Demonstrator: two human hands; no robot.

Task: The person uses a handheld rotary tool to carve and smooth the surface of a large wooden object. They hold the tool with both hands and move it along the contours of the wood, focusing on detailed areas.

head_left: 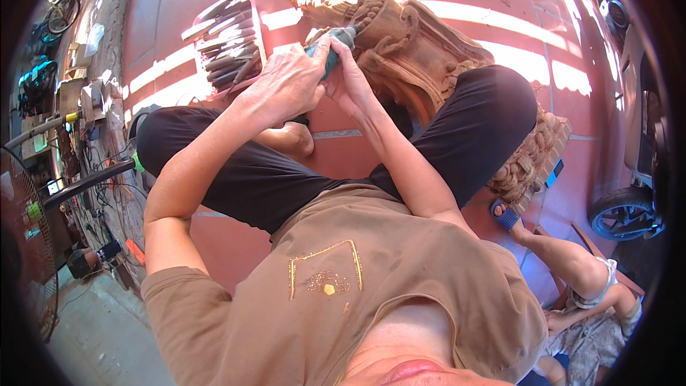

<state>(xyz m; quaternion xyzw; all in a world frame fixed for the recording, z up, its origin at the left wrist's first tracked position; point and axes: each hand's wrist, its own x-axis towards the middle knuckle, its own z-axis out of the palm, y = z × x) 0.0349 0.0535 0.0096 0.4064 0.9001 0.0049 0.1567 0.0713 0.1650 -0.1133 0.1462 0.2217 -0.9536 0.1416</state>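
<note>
A teal handheld power tool (331,63), like a small die grinder, is gripped between both my hands. My left hand (294,80) wraps over it from the left, fingers closed. My right hand (348,80) closes on it from the right, its thumb near the tool's grey front end. That end points at a brown carved wooden piece (421,43) with scrolls and beaded relief, lying on the floor beyond my right knee. Whether the tip touches the carving I cannot make out.
A tray (251,0) of several carving chisels (230,46) lies on the red tiles at left. Another carved wooden piece (529,161) stands beyond my right leg. A person (572,271) sits at lower right, near a motorbike wheel (623,211). A fan (32,243) stands far left.
</note>
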